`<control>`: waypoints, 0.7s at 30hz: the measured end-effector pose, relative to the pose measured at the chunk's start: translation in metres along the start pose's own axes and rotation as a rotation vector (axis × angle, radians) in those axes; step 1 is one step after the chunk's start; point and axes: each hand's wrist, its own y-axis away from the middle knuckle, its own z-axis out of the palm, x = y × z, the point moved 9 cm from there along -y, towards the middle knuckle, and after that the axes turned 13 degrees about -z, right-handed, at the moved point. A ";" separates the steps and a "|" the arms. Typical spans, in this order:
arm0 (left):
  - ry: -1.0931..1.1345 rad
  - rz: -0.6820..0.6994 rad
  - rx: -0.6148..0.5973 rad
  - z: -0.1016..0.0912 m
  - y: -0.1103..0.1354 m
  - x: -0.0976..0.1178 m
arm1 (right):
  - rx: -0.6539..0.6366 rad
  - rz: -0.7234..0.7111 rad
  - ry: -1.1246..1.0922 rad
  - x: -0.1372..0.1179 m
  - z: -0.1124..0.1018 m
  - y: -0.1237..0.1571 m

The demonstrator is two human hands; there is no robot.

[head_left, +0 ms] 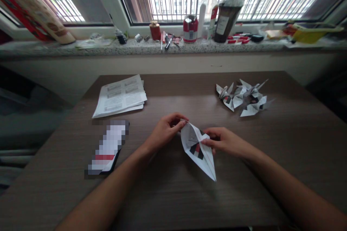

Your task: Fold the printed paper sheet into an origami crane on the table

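Observation:
A partly folded sheet of printed paper is held above the table, its pointed end hanging toward me. It is white with a black and red patch, and its folds stand partly spread. My left hand pinches the upper left corner between thumb and fingers. On the other side, my right hand grips the right edge, thumb on the near face and some fingers hidden behind the paper. Several folded paper cranes of similar printed paper lie bunched at the back right of the table.
A stack of printed sheets lies at the back left of the brown table. Nearer me is a phone with a blurred screen. Along the windowsill stand a red can, a dark drink cup and small items.

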 end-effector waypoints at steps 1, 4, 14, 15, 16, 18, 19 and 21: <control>0.007 -0.007 0.002 0.000 0.000 -0.001 | 0.003 0.003 0.006 0.000 -0.001 0.000; 0.046 -0.017 0.003 0.000 -0.001 -0.002 | 0.022 0.011 0.011 0.002 -0.003 0.000; 0.204 -0.014 -0.005 0.006 -0.001 -0.011 | 0.071 0.048 -0.012 0.008 -0.007 0.001; 0.185 0.000 0.003 0.006 -0.001 -0.009 | 0.076 0.048 -0.007 0.009 -0.007 0.001; 0.161 0.013 0.015 0.005 0.000 -0.007 | 0.080 0.046 0.001 0.009 -0.008 0.001; 0.111 0.029 0.039 0.004 0.001 -0.003 | 0.085 0.039 0.026 0.010 -0.009 0.001; 0.092 0.030 0.046 0.003 0.001 -0.002 | 0.088 0.035 0.039 0.010 -0.010 0.001; 0.079 0.027 0.052 0.003 0.003 0.000 | 0.104 0.026 0.064 0.010 -0.013 0.001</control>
